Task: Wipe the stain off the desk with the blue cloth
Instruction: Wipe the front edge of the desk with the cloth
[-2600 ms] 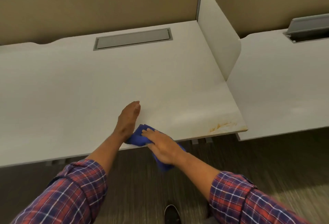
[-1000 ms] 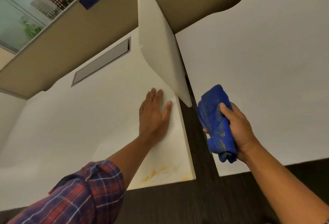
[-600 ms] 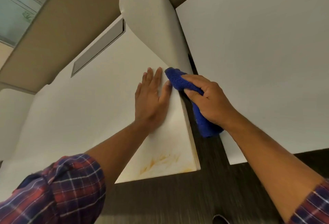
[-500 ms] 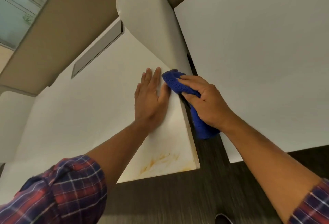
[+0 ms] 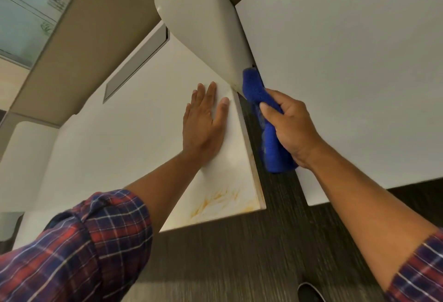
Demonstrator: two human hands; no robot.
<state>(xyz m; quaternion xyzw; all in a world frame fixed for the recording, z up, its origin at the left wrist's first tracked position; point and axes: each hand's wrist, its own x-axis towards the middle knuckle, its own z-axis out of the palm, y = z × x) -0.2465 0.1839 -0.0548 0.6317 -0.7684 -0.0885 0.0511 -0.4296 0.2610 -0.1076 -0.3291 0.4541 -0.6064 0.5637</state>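
An orange-brown stain [image 5: 219, 199] marks the near right corner of the white desk [image 5: 119, 148]. My left hand [image 5: 203, 124] lies flat on the desk, fingers apart, a little beyond the stain. My right hand [image 5: 291, 126] grips the blue cloth [image 5: 263, 119], which hangs in the gap beside the desk's right edge. The cloth's top end touches the lower tip of the white divider panel [image 5: 203, 25]. The cloth is off the stain.
A second white desk [image 5: 347, 61] lies to the right across a narrow gap. A grey cable flap [image 5: 136, 64] is set in the first desk near the beige partition wall [image 5: 84, 37]. Dark floor and a shoe tip [image 5: 309, 291] show below.
My right hand has drawn the cloth off the desk's edge to the right and turned it upright in the gap. My left hand has stayed flat on the desk.
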